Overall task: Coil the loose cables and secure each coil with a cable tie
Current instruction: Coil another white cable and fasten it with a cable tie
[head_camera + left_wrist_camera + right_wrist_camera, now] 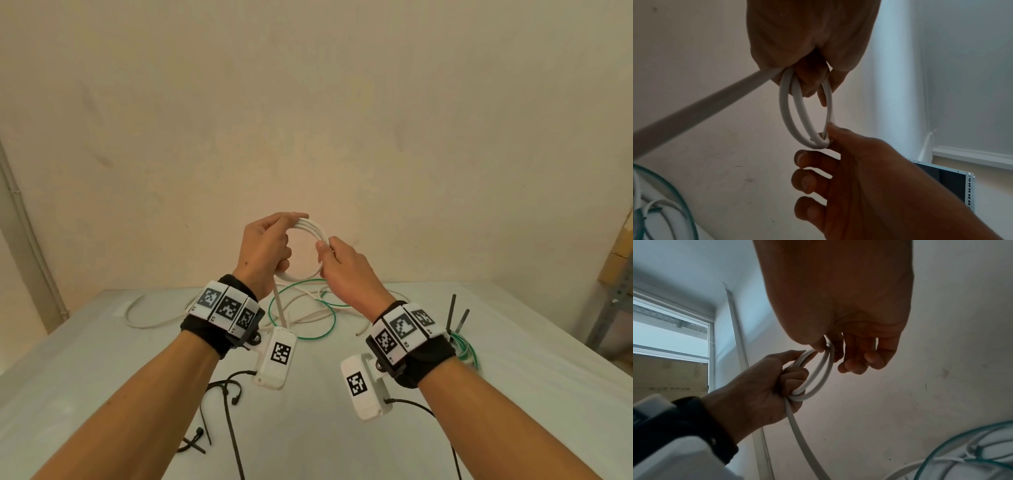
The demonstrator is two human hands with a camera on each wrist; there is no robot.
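**Coiling in hand: white cable, no tie on yet**

The coil (pixel 310 246) is held up in the air above the desk (pixel 102 359), between both hands; it counts about three turns of white cable. The left hand (pixel 263 250) has its fingers curled round the coil's left side, and the tail (pixel 279 301) drops from that grip to the loose cable (pixel 308 308) on the desk. The right hand (pixel 346 265) pinches the coil's right side between thumb and forefinger; its other fingers hang loose and hold nothing, as the left wrist view shows.

Judgement: winding is part done; much white cable remains slack, tangled with a green cable (pixel 301 308). To do the step well: keep the left grip as the anchor; let the right hand lay each new turn flat beside the last, same size; draw the tail free of the green cable before pulling, or the tangle lifts with it. Ties (pixel 457 313) stand near the right wrist; others (pixel 195 442) lie near the left forearm; one is wanted before either hand lets go.
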